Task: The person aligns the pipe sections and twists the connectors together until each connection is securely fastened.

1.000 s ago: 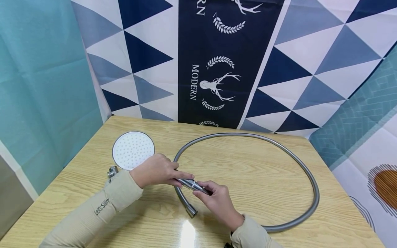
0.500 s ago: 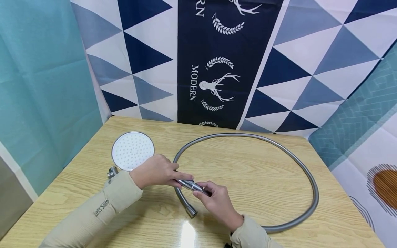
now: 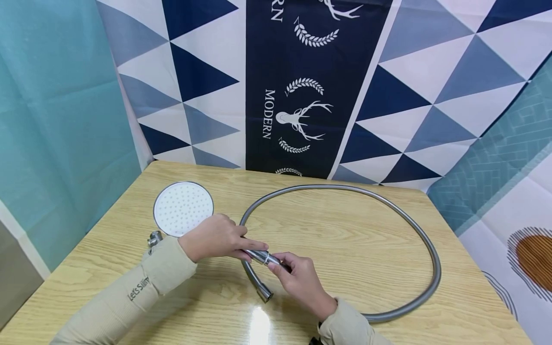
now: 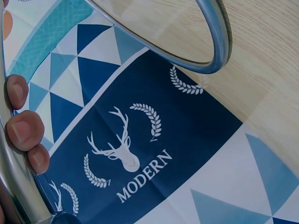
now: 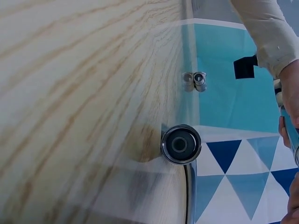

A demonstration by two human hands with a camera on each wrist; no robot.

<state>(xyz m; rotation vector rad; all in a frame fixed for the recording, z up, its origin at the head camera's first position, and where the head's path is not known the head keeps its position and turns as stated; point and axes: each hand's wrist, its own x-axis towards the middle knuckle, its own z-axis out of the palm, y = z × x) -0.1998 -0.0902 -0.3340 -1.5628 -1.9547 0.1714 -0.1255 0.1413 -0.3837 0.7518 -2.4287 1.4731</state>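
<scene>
My left hand grips the chrome handle of a shower head whose round white face lies to its left. In the left wrist view fingertips curl round this shiny handle. At the handle's lower end my right hand pinches the metal end of the shower hose, thumb and index finger on either side. A thin pale ring shows at the joint; its threads are hidden. The hose's other end lies loose on the table, its round opening facing the right wrist camera.
A small chrome fitting lies on the wooden table, left of my left sleeve. The hose loops across the table's right half. Patterned cloth hangs behind the back edge, with teal cloth at the left.
Both hands stay at the joint between handle and hose end, with only tiny movement of the right fingers. The whole head view shifts slightly.
</scene>
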